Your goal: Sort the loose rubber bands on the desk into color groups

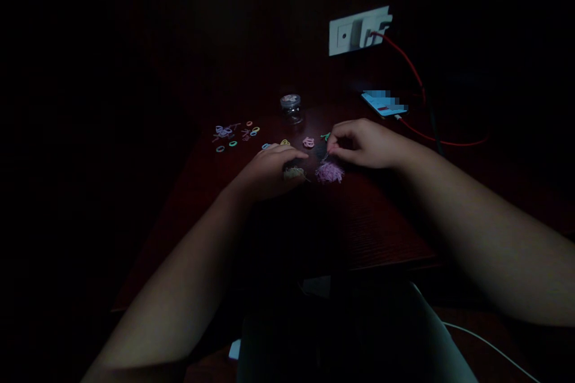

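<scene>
My right hand [362, 143] is closed in a pinch just above a pile of small purple rubber bands [330, 172]. A thin purple band shows below its fingertips. My left hand [276, 169] hovers low over the table with its fingers stretched out, nothing visibly gripped. Beside its thumb, partly covered, lies a pale yellow pile of small bands [294, 173]. Between and beyond the hands are a pink cluster of bands [308, 142], a yellow band [285, 142], a blue band [266, 146] and a green band [325, 136], the last partly behind my right fingers.
Loose coloured bands [224, 130] lie at the left of the dark red table [377, 221]. Behind stands a small lidded clear jar [291, 109]. A phone [384, 103] lies at the right, its red cable [406, 60] running to a wall socket [344, 36]. The surroundings are very dark.
</scene>
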Tool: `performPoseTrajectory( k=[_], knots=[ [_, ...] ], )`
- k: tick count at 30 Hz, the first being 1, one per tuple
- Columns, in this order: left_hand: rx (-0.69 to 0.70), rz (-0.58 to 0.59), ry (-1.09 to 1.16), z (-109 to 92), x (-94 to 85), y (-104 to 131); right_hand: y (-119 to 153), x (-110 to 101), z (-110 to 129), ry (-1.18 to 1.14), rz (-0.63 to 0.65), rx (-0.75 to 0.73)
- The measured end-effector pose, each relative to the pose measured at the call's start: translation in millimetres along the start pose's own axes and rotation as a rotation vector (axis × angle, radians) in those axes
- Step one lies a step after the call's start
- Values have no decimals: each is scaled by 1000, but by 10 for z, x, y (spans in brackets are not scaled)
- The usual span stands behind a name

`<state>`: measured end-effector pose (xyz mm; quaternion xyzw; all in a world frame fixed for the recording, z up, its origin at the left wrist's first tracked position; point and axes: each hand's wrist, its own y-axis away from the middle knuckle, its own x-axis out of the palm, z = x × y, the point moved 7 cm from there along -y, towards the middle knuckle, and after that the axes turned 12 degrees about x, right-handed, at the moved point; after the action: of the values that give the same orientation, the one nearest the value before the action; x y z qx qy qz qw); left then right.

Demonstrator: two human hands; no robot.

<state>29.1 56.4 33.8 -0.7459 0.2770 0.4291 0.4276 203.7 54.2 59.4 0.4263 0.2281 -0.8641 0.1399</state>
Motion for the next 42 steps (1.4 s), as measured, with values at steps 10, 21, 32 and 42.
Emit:
performPoseTrajectory(
  k=[10,21,32,42],
  knots=[
    [89,151,118,127,208,10,-5,109,-198,4,143,53],
    [81,159,60,143,135,55,-14,162,-292,93,154,90],
    [135,183,43,38,203,51,-31,72,-248,84,49,86],
    [136,163,48,-14,178,53,-23,11,-188,66,-50,27]
  ],
)
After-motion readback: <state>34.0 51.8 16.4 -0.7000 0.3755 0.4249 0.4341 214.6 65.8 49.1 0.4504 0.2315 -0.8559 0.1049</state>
